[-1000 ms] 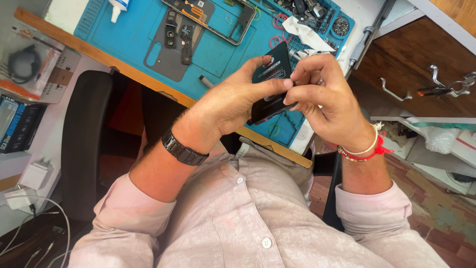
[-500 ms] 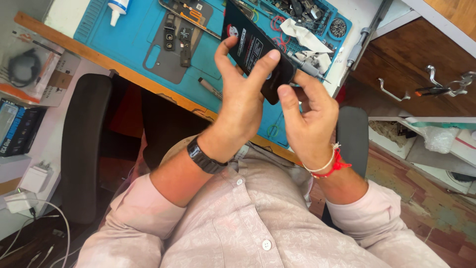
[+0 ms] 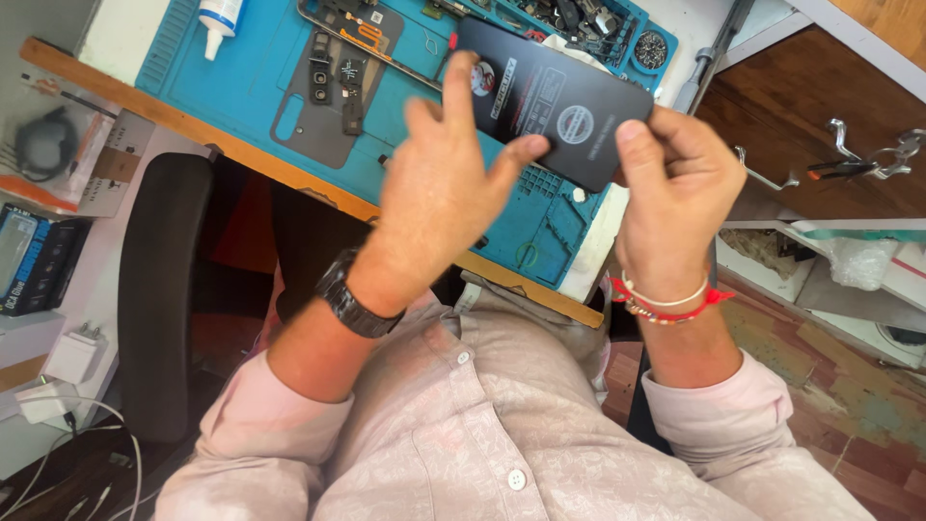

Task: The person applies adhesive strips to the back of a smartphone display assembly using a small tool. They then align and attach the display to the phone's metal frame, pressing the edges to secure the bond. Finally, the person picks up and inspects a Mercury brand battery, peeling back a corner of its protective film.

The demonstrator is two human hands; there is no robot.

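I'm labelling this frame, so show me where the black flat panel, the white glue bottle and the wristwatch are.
black flat panel (image 3: 569, 111), head view, middle of its printed face.
white glue bottle (image 3: 218, 19), head view, on its body near the nozzle.
wristwatch (image 3: 349, 301), head view, on the dark band at the left wrist.

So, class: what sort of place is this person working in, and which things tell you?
Probably a phone repair bench: a blue work mat holds a stripped phone frame and a tray of small parts, while both hands hold a black flat panel.

Blue work mat (image 3: 241, 82) on bench; dismantled phone frame (image 3: 338, 82), white glue bottle (image 3: 220, 17), parts tray (image 3: 579, 19).
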